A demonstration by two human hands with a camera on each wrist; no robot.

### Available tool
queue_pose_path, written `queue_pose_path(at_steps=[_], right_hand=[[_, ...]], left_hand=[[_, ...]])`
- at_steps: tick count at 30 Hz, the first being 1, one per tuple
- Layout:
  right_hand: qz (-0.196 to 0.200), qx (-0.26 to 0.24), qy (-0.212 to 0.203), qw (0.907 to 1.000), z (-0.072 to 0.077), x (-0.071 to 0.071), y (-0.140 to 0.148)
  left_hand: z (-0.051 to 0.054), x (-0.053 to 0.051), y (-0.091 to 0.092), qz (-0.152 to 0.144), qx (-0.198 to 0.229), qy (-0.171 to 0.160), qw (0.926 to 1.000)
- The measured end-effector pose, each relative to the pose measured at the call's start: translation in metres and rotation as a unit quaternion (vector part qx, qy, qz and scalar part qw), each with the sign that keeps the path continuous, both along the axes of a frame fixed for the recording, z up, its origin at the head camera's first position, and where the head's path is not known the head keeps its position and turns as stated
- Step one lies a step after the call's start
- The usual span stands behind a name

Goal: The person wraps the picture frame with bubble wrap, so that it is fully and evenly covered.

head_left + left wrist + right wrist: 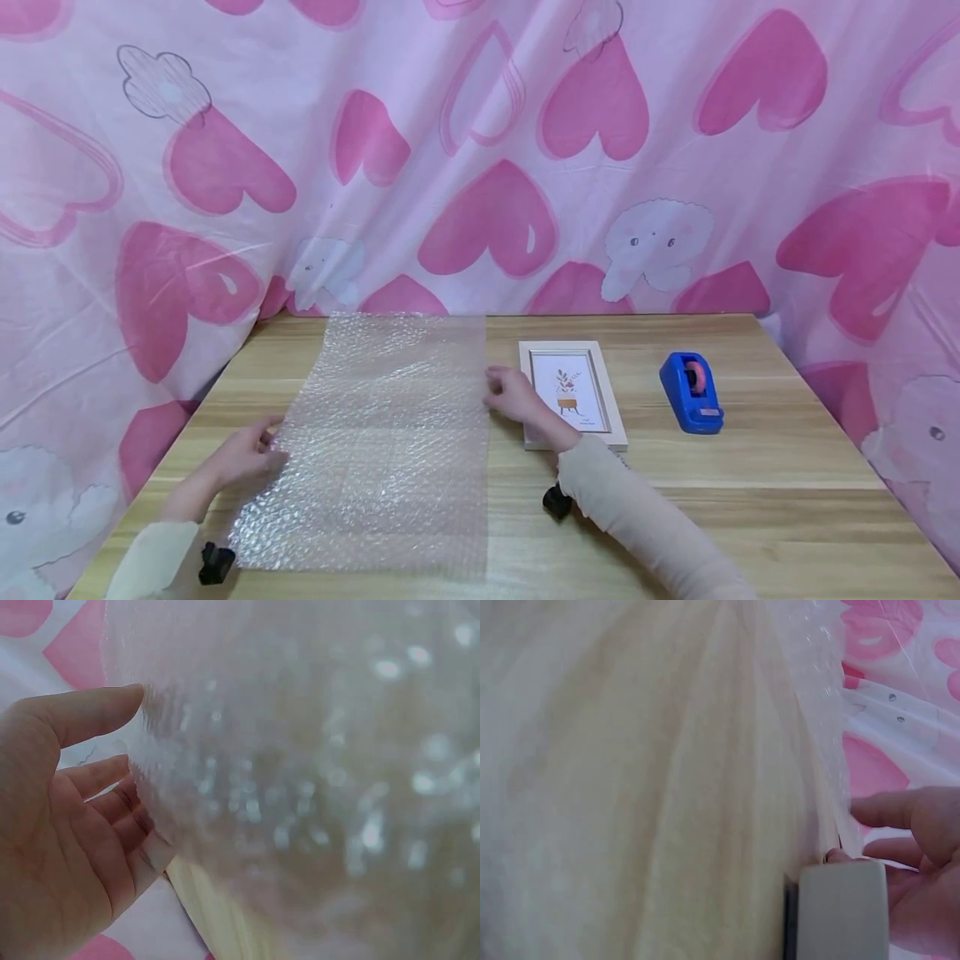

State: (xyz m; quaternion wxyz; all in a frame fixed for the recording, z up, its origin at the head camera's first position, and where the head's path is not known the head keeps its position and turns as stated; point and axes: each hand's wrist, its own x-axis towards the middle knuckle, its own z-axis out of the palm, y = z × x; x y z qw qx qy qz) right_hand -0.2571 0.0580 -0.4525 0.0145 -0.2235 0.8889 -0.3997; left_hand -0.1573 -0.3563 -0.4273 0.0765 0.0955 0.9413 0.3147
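A sheet of bubble wrap (390,433) lies over the left and middle of the wooden table. At its left edge, my left hand (243,457) holds the wrap (285,750); in the left wrist view the thumb of that hand (67,817) is at the edge, with the fingers partly behind it. My right hand (517,395) pinches the right edge, thumb and fingers around it. The right wrist view has this hand (926,862) at the wrap's border (817,682), beside the frame's pale corner (844,911). The framed picture (573,400) lies face up under my right wrist.
A blue tape dispenser (690,396) with a pink roll stands on the table (750,450), right of the picture frame. A pink heart-patterned curtain (480,167) hangs behind the table and along both sides. Small black devices are on both wrists.
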Motion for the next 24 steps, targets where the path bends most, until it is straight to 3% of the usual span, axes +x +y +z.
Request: queue_pose_path(at_steps=[5,8,13,17,21,24], right_hand=[[-0.035,0.009,0.022,0.9991,0.001,0.005,-0.004],[-0.05,0.01,0.016,0.9986,0.003,0.009,-0.005],[-0.056,0.001,0.01,0.9984,0.006,0.017,-0.002],[-0.045,-0.001,0.01,0.9989,0.007,0.025,0.001],[-0.053,-0.019,-0.005,0.9984,0.011,0.027,0.005],[-0.079,-0.045,-0.008,0.9958,0.01,0.02,0.007]], left_hand=[[-0.004,-0.002,0.0,-0.02,0.01,0.034,0.9992],[-0.005,-0.004,0.002,-0.019,0.006,0.034,0.9992],[-0.003,-0.009,0.005,-0.014,-0.001,0.025,0.9996],[-0.001,-0.011,0.006,-0.018,0.003,0.036,0.9992],[-0.001,-0.009,0.002,-0.011,0.018,0.027,0.9994],[-0.001,-0.001,-0.005,-0.003,0.023,0.01,0.9997]])
